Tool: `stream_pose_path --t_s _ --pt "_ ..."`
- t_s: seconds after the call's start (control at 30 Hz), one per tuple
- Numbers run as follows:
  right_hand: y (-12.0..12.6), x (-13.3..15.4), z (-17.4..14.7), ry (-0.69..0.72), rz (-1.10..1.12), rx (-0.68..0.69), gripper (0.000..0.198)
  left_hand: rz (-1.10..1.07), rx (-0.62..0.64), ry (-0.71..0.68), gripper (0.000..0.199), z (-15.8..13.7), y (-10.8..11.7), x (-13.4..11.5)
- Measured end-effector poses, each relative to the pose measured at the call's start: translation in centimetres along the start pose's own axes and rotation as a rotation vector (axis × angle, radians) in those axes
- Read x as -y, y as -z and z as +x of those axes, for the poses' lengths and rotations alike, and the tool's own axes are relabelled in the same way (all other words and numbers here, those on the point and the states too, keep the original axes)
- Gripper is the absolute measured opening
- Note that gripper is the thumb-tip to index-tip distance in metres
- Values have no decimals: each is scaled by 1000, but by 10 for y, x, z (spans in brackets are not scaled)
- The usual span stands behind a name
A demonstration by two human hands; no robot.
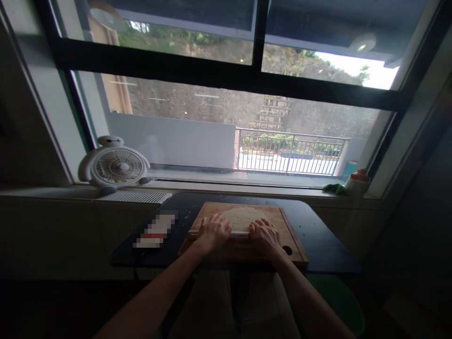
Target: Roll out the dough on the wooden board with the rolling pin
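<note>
Between my two hands shows the middle of a slim, pale rolling pin (240,234) with small dark print on it. My left hand (214,230) is curled over its left part, and the pin's end sticks out past that hand. My right hand (265,234) is bent over the right part, hiding that end. Just beyond the pin lies a flat, rounded sheet of pale dough (245,215), its near edge by my fingers. Under it all is a wooden cutting board (284,221) with a groove and a dark hole at the near right.
The board rests on a dark table (321,235). On the table's left lies a blurred-out pale object (157,230). A white fan (122,165) stands left on the window sill, a bottle (358,181) and green cloth (335,189) right. Below is something green (339,301).
</note>
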State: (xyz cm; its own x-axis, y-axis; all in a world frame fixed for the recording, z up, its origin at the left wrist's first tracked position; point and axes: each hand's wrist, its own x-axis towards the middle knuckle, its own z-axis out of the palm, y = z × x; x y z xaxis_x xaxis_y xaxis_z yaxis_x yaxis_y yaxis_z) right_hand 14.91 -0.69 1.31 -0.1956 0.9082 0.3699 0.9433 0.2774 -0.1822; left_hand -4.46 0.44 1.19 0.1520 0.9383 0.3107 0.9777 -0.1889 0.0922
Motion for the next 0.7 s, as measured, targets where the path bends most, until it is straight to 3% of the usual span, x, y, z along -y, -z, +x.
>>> stream_pose_path --t_s 0.1,0.2,0.27,0.43,0.5,0.6,0.7 --pt "-2 -6 34 -59 9 107 35 -42 75 65 42 27 2 0" --pt "-6 -10 48 -71 18 145 34 -54 110 83 42 36 1 1" --pt "-7 -10 40 -64 20 132 35 -47 108 68 40 29 0 0" --pt "-5 -3 -12 26 6 -72 40 10 -85 -96 43 -16 1 -6" --pt "-4 0 -27 28 -1 -101 40 4 -104 -112 45 -29 3 -8" --pt "-2 2 -30 29 -9 -103 39 -1 -97 -100 45 -31 4 -8" --pt "-3 -1 -9 16 -26 -80 40 19 -71 -71 41 -13 2 -7"
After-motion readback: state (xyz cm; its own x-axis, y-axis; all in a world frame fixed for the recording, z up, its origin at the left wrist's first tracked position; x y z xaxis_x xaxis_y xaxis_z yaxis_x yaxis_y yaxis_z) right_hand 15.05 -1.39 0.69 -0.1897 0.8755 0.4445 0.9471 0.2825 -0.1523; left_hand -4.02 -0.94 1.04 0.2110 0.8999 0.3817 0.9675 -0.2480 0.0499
